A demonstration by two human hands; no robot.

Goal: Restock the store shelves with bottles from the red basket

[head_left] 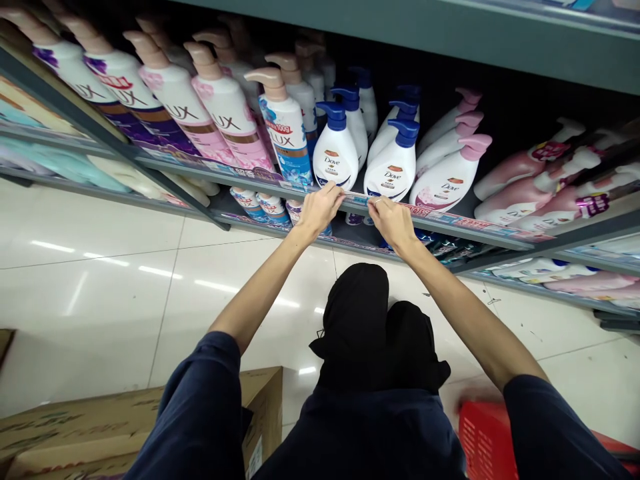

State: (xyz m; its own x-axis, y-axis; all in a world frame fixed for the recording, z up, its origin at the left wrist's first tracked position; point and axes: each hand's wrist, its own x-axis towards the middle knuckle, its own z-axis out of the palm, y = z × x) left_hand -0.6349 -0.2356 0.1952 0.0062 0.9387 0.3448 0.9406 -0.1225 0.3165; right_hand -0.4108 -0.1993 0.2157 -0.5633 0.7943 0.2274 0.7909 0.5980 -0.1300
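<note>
Both hands are at the front edge of a grey shelf, on its price label strip (pixel 359 199). My left hand (pixel 323 208) has its fingers closed on the strip, just below a white Dove pump bottle (pixel 334 155) with a blue pump. A short way to the right, my right hand (pixel 391 221) pinches the same strip, under a second blue-pump Dove bottle (pixel 393 167). The fingertips partly cover the strip, so any small tag in them is hidden. Beside that bottle leans a Dove bottle with a pink pump (pixel 447 179).
Lux pump bottles (pixel 227 120) stand in rows on the left; pink bottles (pixel 535 197) lean on the right. More bottles (pixel 273 208) sit on the lower shelf. Cardboard boxes (pixel 265 407) are on the floor at lower left, and a red container (pixel 487 440) at lower right.
</note>
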